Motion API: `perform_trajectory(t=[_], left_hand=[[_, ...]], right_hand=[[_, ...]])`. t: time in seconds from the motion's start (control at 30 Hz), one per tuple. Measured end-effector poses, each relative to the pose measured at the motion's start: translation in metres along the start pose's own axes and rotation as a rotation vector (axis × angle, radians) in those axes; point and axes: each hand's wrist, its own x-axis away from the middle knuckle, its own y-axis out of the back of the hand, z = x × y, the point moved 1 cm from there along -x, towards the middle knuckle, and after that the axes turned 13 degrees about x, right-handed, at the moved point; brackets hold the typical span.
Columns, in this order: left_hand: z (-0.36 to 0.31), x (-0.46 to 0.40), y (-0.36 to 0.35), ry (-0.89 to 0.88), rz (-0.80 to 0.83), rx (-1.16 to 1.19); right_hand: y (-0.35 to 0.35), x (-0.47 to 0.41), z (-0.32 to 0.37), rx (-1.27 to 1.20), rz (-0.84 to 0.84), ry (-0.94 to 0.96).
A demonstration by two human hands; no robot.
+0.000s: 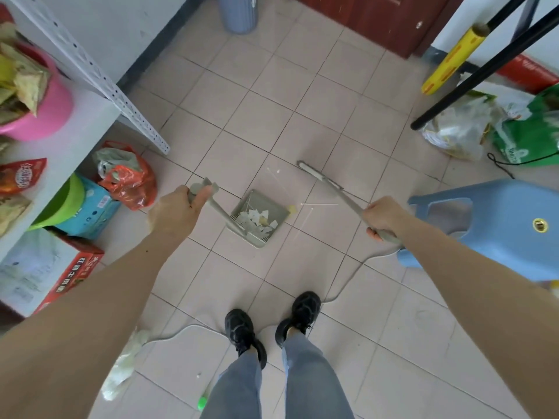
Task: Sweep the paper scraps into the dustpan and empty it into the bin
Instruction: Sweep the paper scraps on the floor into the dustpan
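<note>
Left hand is closed around the top grip of the dustpan handle; the pan sits on the tiled floor near the centre, just ahead of the person's black shoes. Paper scraps lie piled inside the pan, white and a little yellow. One yellow bit sits on the floor touching the pan's right edge, and thin white sticks lie just beside it, right and far. Right hand is wrapped around the broom handle; the broom head is to the far right of the pan, apart from it, whether it touches the floor is unclear. Grey bin stands far, by the wall and door, well apart from the pan. Blue stool at right, touching nothing the hands hold. Bags and boxes under the shelf at left.
</note>
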Motion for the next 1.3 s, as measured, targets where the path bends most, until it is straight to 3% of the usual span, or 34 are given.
perform_trajectory(t=[0.27,0.53,0.67,0.9,1.13,1.3], left_hand=[[0.028,0.011,0.009,-0.12,0.093,-0.078],[0.023,0.017,-0.008,-0.204,0.113,-0.134],[0.023,0.018,-0.009,-0.144,0.097,-0.085],[0.042,0.024,0.0,-0.112,0.046,-0.011],[0.055,0.03,0.013,-0.109,0.055,-0.042],[0.063,0.03,0.007,-0.093,0.052,-0.065]], right_hand=[[-0.059,0.021,-0.005,-0.069,0.029,-0.086],[-0.087,0.062,0.017,-0.214,0.274,-0.037],[-0.078,0.078,0.025,-0.216,0.342,0.003],[-0.055,0.084,0.03,-0.153,0.262,0.016],[-0.085,0.052,0.025,-0.168,0.088,-0.026],[-0.106,0.053,0.022,-0.086,0.135,-0.046]])
